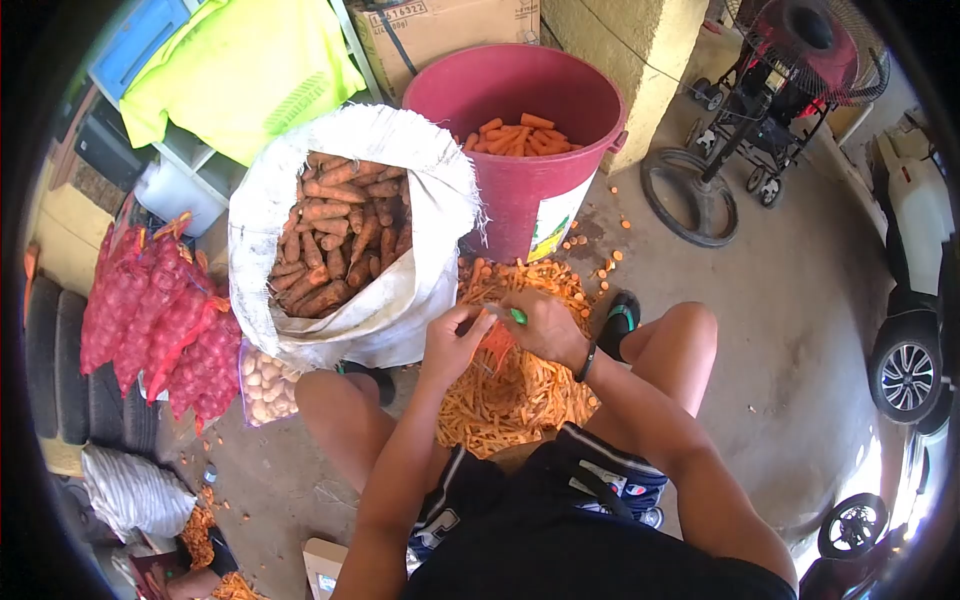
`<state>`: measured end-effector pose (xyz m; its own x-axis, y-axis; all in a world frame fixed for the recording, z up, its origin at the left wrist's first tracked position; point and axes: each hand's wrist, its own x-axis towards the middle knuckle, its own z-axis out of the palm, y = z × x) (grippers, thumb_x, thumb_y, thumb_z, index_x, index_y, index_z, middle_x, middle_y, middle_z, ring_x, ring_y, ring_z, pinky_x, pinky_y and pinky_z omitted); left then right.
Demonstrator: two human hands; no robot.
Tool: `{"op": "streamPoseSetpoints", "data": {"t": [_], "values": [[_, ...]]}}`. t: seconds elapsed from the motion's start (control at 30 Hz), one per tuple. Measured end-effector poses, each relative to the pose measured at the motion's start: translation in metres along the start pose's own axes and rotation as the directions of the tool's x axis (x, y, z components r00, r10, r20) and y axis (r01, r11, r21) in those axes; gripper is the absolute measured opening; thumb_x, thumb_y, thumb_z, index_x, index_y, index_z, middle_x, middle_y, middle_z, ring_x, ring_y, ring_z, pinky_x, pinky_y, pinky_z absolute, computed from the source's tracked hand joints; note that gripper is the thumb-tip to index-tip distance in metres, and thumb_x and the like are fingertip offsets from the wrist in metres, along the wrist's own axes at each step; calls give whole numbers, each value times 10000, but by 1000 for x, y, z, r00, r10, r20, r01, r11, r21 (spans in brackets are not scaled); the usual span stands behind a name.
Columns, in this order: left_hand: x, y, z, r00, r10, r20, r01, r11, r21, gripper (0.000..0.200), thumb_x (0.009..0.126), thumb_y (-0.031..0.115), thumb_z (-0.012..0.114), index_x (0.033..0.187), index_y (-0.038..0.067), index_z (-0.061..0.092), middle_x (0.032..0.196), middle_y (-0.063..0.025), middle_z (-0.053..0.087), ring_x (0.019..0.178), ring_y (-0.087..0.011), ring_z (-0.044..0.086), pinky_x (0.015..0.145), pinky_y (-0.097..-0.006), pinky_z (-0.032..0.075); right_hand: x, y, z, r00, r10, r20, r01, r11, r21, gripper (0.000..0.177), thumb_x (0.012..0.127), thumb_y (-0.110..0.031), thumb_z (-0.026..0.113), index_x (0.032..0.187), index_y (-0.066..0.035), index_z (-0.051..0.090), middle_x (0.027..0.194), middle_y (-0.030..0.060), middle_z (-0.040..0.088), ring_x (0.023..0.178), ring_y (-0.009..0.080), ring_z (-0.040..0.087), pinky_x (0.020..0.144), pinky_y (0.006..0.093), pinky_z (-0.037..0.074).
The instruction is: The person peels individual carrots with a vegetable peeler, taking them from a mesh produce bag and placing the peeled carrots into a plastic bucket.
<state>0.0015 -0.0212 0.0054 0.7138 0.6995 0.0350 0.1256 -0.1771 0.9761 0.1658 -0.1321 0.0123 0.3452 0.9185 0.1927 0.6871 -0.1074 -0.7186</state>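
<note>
My right hand [545, 325] is closed around a small green-handled cutting tool [518, 316], its working end mostly hidden by my fingers. My left hand [456, 338] meets it at the fingertips, thumb and fingers pinched together close to the tool's end; I cannot tell what they hold. Right below both hands lies a large heap of orange carrot peelings [520, 400], between my knees. Beyond my left hand, a white woven sack [400, 310] with a rolled-down rim stands full of unpeeled carrots [340, 225]. Peeled carrots [520, 137] lie inside a big dark-red tub [480, 85] behind the heap.
Red mesh bags of onions [150, 310] and a bag of potatoes [265, 385] stand at left. Carrot ends [605, 268] are scattered on the concrete floor [780, 330]. A fan on a round base [690, 195] and a stroller stand at right. At lower left, another person's hand [192, 583] shows near peelings.
</note>
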Motion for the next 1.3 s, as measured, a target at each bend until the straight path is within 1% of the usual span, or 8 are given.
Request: {"op": "streamPoseSetpoints", "data": {"t": [0.3, 0.6, 0.7, 0.73, 0.83, 0.97, 1.2, 1.3], "values": [[5, 2, 2, 948, 317, -16, -311, 939, 148, 172, 848, 93, 781, 947, -34, 721, 746, -71, 616, 639, -136, 541, 578, -289, 424, 0, 6, 6, 999, 0, 49, 5, 996, -94, 223, 837, -165, 702, 1013, -33, 673, 943, 197, 680, 889, 394, 670, 787, 470, 544], [3, 15, -3, 969, 240, 64, -247, 958, 144, 180, 866, 108, 783, 928, -42, 705, 817, -34, 665, 706, -104, 582, 642, -251, 465, 6, 87, 30, 901, 252, 354, -130, 934, -334, 357, 881, -370, 644, 1019, -43, 685, 949, 220, 695, 894, 400, 670, 814, 486, 538], [5, -5, -9, 997, -81, -6, 80, 991, -103, 178, 887, 119, 771, 950, -32, 701, 825, -25, 666, 745, -90, 596, 644, -233, 464, 0, 81, 27, 860, 269, 434, -124, 934, -334, 385, 887, -398, 651, 1031, -43, 687, 958, 225, 699, 933, 389, 673, 837, 487, 532], [10, -11, -15, 996, -58, -71, 38, 967, -250, 222, 914, 117, 740, 1083, -4, 665, 905, -48, 679, 794, -110, 637, 672, -225, 499, 1, 81, 23, 849, 289, 443, -138, 929, -343, 390, 885, -391, 653, 1050, -39, 682, 979, 221, 703, 947, 384, 675, 841, 484, 535], [8, 1, -47, 996, -63, 70, 94, 666, -740, 318, 932, 102, 704, 1216, 25, 585, 1010, -86, 676, 860, -147, 667, 698, -240, 539, -1, 79, 12, 845, 336, 416, -197, 919, -341, 407, 880, -383, 658, 1092, -36, 672, 1037, 212, 709, 986, 371, 678, 853, 479, 541], [2, 30, -45, 881, -191, 432, 412, 759, -504, 551, 962, 141, 672, 1451, 30, 441, 1092, -85, 657, 897, -151, 657, 710, -276, 552, 7, 73, 7, 875, 325, 359, -208, 921, -329, 396, 878, -392, 663, 1086, -55, 677, 1053, 206, 706, 989, 368, 678, 847, 478, 541], [8, 16, -14, 943, -132, 306, 284, 800, -528, 391, 994, 199, 631, 1343, 54, 531, 957, -43, 646, 783, -104, 595, 667, -251, 476, 18, 47, -9, 956, 262, 135, -231, 951, -207, 316, 888, -365, 667, 1010, -74, 688, 877, 212, 699, 820, 405, 690, 721, 491, 555], [14, 12, -16, 947, -182, 266, 274, 889, -366, 364, 992, 213, 639, 1306, 55, 548, 874, -13, 631, 743, -84, 581, 660, -243, 474, 20, 29, -14, 961, 264, 82, -245, 950, -192, 303, 884, -357, 687, 991, -73, 679, 830, 209, 694, 794, 404, 691, 690, 492, 556]]}}
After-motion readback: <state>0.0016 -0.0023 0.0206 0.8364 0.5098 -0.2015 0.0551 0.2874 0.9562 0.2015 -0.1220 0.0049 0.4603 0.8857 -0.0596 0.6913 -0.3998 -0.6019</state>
